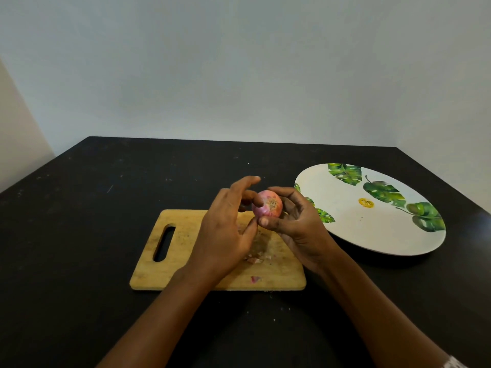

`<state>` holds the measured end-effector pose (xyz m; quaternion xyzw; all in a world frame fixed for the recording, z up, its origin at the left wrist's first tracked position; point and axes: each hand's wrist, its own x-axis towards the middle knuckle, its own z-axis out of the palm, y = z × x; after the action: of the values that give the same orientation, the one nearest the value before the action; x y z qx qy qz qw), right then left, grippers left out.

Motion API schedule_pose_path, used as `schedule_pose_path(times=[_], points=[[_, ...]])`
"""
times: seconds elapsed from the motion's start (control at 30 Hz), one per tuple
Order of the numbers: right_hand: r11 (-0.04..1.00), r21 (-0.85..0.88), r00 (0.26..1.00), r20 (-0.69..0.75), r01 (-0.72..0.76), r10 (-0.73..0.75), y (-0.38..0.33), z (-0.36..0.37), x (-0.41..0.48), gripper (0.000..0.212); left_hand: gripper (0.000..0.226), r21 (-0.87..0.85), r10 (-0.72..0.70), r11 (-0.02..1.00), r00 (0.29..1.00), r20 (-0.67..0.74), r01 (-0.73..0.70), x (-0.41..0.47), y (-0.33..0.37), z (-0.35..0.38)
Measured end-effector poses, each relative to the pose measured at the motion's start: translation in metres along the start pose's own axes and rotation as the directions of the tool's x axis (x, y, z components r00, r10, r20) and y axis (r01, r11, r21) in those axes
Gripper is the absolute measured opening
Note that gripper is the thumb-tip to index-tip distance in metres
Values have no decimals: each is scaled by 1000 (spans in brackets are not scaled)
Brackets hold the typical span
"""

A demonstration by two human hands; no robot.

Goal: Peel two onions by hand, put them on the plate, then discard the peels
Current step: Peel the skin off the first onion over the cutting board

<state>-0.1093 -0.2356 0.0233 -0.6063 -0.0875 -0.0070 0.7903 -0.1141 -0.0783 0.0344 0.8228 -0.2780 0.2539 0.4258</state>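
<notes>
A black table in a plain corner.
The black table [79,235] has a matte, scuffed top flecked with pale specks. Behind it rises a pale wall [239,62], bare and softly, evenly lit, which meets a lighter side wall [16,128] at the left, perhaps cream-coloured.

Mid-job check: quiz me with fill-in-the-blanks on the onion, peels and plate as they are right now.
1. The left hand and right hand together hold ____ pink round onion.
2. Number of onions on the white round leaf-printed plate: ____.
3. That plate sits to the ____ of the rectangular wooden cutting board.
4. Loose pink peel scraps lie on the ____.
Missing words: one; zero; right; board.
</notes>
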Motion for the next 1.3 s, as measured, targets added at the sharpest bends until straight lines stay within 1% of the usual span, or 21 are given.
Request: schedule_pose_path(times=[0.1, 0.23, 0.4, 0.47, 0.57, 0.67, 0.7, 0.8, 0.83, 0.97, 1.13, 1.3], points=[[995, -95, 999, -20, 27, -29, 1, -1, 0, 62, 81, -7, 6, 1000, 1000, 13, -6, 1, 0, -1], [971, -229, 996, -39, 71, -83, 1, 0, -1, 60, 78, -28, -58, 998, 998, 12, 59, 1, -2, 0], [957, -272, 992, -42, 102, -117, 1, 0, -2, 59, 75, -36, -87, 995, 996, 34, 89, -1, -4, 2], [957, -270, 992, -42, 104, -119, 0, -1, -2, 59, 75, -49, -90, 995, 995, 30, 92, -1, -3, 1], [962, -254, 992, -42, 101, -116, 0, 0, -1, 59, 78, -116, -101, 988, 995, 3, 100, 2, -2, -1], [967, -231, 992, -43, 103, -116, 1, 1, -1, 56, 75, -170, -119, 978, 993, -2, 117, 4, -3, -2], [975, -200, 993, -45, 94, -105, 1, 1, -1, 54, 74, -185, -134, 974, 991, -7, 130, 4, -3, -2], [999, 17, 999, -3, 39, -39, -1, 2, 0, 36, 72, -244, -185, 955, 982, -40, 169, 6, -4, -4], [998, 49, 999, 13, 30, -30, -2, 1, 1, 32, 70, -263, -190, 950, 981, -47, 171, 7, -4, -6], [1000, 19, 999, 47, 18, -18, -3, -4, -1, 45, 67, -293, -187, 940, 982, -16, 174, 8, -1, -9], [998, -50, 999, 29, 45, -43, -2, -7, 0, 55, 69, -174, -142, 975, 990, 7, 141, 7, -4, -5], [990, -104, 996, 30, 92, -89, 0, -9, 1, 59, 70, -164, -135, 978, 991, -11, 131, 8, -7, -8]])
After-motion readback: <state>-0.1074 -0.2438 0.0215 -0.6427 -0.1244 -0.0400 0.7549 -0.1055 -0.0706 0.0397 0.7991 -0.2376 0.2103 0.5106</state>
